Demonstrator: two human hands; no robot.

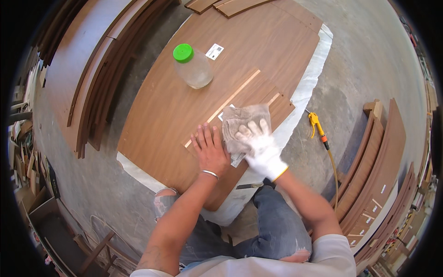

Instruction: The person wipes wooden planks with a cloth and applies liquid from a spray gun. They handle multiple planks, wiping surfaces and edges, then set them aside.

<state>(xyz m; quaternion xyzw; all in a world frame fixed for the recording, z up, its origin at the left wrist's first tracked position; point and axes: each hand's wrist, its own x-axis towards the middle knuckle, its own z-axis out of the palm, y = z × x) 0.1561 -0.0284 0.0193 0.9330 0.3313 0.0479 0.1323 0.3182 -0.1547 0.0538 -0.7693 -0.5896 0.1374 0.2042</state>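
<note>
The large panel point(147, 134) is medium brown with fine, darker wood grain; the narrow strip point(230, 100) is pale tan. The jar body point(196, 71) is clear, and its lid point(183, 53) is bright green. The label point(214, 51) beside the jar is white with black markings. The cloth point(235, 123) is greyish beige. The glove point(270, 162) on the right hand point(262, 150) is white with 1 yellow cuff edge. The bangle point(210, 174) is silver. The blow gun point(314, 122) is yellow with 1 orange collar point(324, 138); its hose point(334, 166) is tan. The floor point(355, 69) is mottled grey.
</note>
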